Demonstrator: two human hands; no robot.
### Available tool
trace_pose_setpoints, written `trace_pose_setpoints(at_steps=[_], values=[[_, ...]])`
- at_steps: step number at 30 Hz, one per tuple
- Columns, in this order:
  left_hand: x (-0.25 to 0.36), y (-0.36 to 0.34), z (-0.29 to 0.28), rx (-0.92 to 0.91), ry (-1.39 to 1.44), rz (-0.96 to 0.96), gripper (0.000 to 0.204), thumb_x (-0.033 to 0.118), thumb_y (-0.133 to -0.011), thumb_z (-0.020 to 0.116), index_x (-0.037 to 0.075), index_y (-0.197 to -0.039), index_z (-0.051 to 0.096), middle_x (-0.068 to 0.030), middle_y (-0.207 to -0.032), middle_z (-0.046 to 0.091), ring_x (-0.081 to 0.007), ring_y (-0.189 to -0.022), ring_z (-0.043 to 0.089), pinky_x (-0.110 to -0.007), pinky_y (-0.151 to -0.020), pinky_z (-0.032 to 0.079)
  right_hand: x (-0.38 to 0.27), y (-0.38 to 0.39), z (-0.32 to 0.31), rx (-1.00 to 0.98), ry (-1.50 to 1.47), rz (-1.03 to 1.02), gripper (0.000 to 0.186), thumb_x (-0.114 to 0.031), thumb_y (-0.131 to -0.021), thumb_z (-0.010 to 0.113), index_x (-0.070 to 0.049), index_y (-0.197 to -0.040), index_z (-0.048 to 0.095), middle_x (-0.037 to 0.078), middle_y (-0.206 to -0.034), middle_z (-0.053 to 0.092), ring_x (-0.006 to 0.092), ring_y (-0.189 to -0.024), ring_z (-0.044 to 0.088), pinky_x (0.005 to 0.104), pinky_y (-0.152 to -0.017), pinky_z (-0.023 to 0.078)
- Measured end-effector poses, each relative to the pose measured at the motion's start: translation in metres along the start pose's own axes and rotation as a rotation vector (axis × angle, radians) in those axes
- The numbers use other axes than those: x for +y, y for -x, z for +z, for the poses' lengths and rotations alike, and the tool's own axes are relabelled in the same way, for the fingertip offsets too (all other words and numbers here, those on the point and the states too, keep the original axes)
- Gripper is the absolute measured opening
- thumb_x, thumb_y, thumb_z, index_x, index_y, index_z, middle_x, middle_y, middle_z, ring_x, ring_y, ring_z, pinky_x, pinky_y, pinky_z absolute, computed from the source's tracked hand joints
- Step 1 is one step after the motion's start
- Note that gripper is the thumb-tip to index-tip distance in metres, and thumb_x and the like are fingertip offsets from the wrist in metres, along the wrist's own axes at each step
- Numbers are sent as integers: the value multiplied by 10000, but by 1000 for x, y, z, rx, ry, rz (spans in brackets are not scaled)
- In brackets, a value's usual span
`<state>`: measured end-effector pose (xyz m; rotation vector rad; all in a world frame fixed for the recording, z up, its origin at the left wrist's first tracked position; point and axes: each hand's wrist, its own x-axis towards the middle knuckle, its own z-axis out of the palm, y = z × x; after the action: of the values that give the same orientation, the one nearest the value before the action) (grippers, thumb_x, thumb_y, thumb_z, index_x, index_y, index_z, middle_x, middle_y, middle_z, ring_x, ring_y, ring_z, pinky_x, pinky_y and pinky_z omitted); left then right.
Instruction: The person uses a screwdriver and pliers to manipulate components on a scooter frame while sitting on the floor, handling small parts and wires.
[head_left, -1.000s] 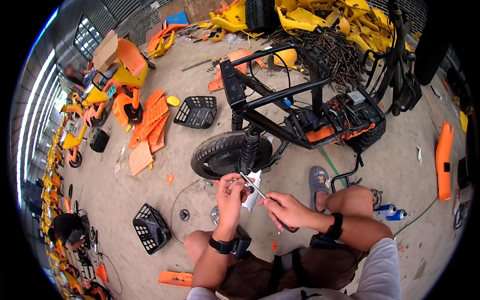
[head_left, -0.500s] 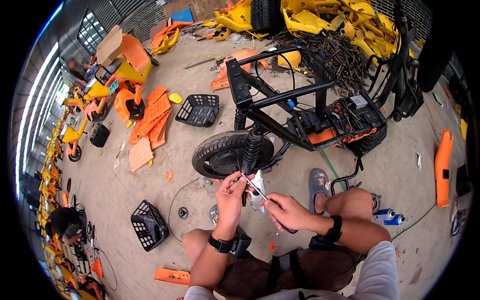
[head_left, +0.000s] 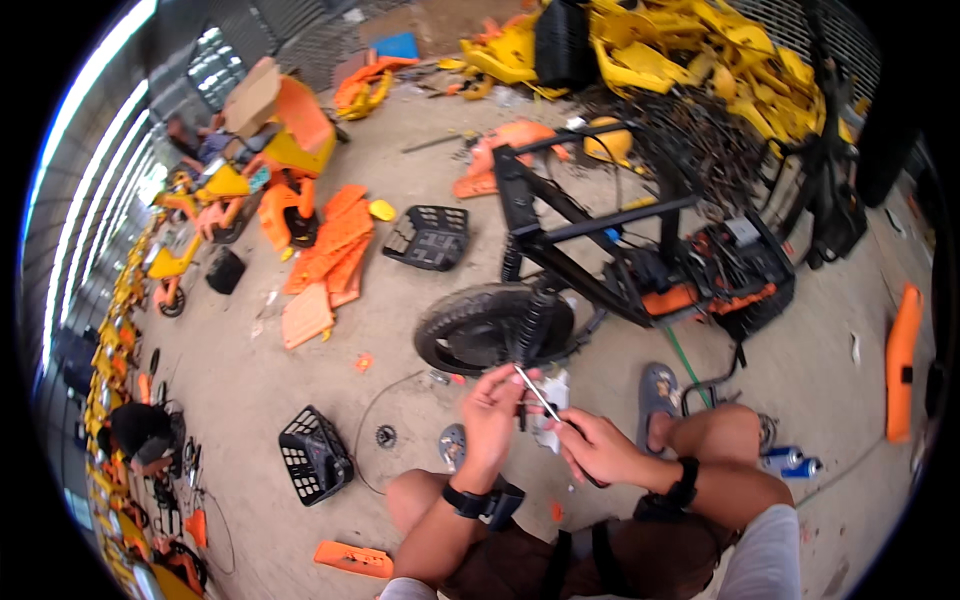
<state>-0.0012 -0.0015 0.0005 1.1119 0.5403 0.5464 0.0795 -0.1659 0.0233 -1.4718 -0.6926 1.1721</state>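
My right hand [head_left: 605, 448] is closed around the handle of a screwdriver [head_left: 538, 393], its metal shaft slanting up and left. At the shaft's tip, the fingers of my left hand [head_left: 487, 420] are pinched together; whether they grip the tip or a small part there is too blurred to tell. Just below those fingers a short dark piece shows. Behind the hands lies a white piece [head_left: 551, 420]. Directly ahead stands a stripped black scooter frame [head_left: 620, 228], with its rear wheel [head_left: 440, 335] and coil shock absorber [head_left: 537, 322] close beyond my fingertips.
Black plastic baskets [head_left: 428, 238] [head_left: 316, 455] sit on the floor to the left, near a small sprocket [head_left: 386, 436] and orange panels [head_left: 325, 255]. Yellow panels [head_left: 720, 60] are heaped at the back. Spray cans [head_left: 800, 467] lie right of my knee. Another person [head_left: 140, 430] crouches at far left.
The whole scene has shifted right and slightly down as my head turned. Both hands keep nearly the same pose, with the screwdriver still between them.
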Motion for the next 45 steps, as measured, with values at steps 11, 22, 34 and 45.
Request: trace_pose_setpoints(at_steps=[11,22,34,45], values=[[-2,-1,5,-50,14,5,315,81,-964,538,-65,-1242,516,-162,-1092,665,-203,-859,677,-329,-736,596,6,0,2,29,-68,-26,260,-178,-1008,397,15,-1118,533,47,-647,542,128,-476,557,278,-449,457],[4,6,7,-34,27,6,307,77,-969,533,-64,-1242,539,-153,-1105,663,-199,-912,674,-306,-749,587,4,1,8,44,-61,-48,255,-176,-1010,390,10,-1112,532,44,-649,540,123,-477,547,275,-461,455],[-1,7,5,-51,-25,52,312,64,-966,536,-66,-1249,537,-145,-1108,664,-180,-903,667,-297,-777,577,6,1,8,40,-105,-55,255,-184,-1012,394,5,-1111,534,43,-650,538,120,-485,546,269,-462,448],[-16,17,12,-121,-136,66,299,70,-963,546,-34,-1244,559,-120,-1089,675,-152,-910,661,-280,-774,576,3,-3,2,98,-169,-87,247,-182,-1015,385,4,-1098,525,51,-657,536,130,-469,544,272,-432,454]])
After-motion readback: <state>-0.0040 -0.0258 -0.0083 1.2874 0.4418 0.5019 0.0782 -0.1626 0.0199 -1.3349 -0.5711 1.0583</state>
